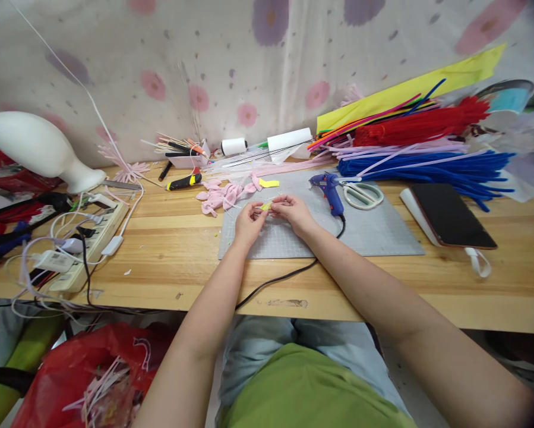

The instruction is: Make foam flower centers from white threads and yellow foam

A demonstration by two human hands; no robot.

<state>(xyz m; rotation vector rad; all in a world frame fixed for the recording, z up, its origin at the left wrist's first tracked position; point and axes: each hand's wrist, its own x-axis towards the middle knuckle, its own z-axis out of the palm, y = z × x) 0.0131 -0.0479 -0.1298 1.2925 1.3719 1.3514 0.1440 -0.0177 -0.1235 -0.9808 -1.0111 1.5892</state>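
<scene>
1. The person's left hand (250,223) is pinching a small yellow piece (267,205) between nearly closed fingertips, above the grey cutting mat (382,233).
2. The right hand (293,214) is meeting it from the other side, its fingers curling inward with little opening; whether they are gripping the piece or only touching it, one cannot tell.
3. The step in hand appears to be fine fingertip work on that piece, though the fingers are hiding its exact shape. Further handling would seem to call for a light, steady pinch, with both hands staying close together.
4. Beyond the hands, a short yellow strip (269,183) is lying beside a cluster of pink fuzzy shapes (222,195), which is spreading from the wooden table (168,267) towards the mat.
5. To the right, a blue glue gun (331,191) is resting near scissors (368,205), its black cord (278,278) running under the right forearm.
6. Blue pipe cleaners (427,169) and red pipe cleaners (422,128) are lying in bundles behind, while a phone (454,214) is resting right of the mat.
7. A yellow-and-black utility knife (184,182) is lying left of the pink shapes.
</scene>
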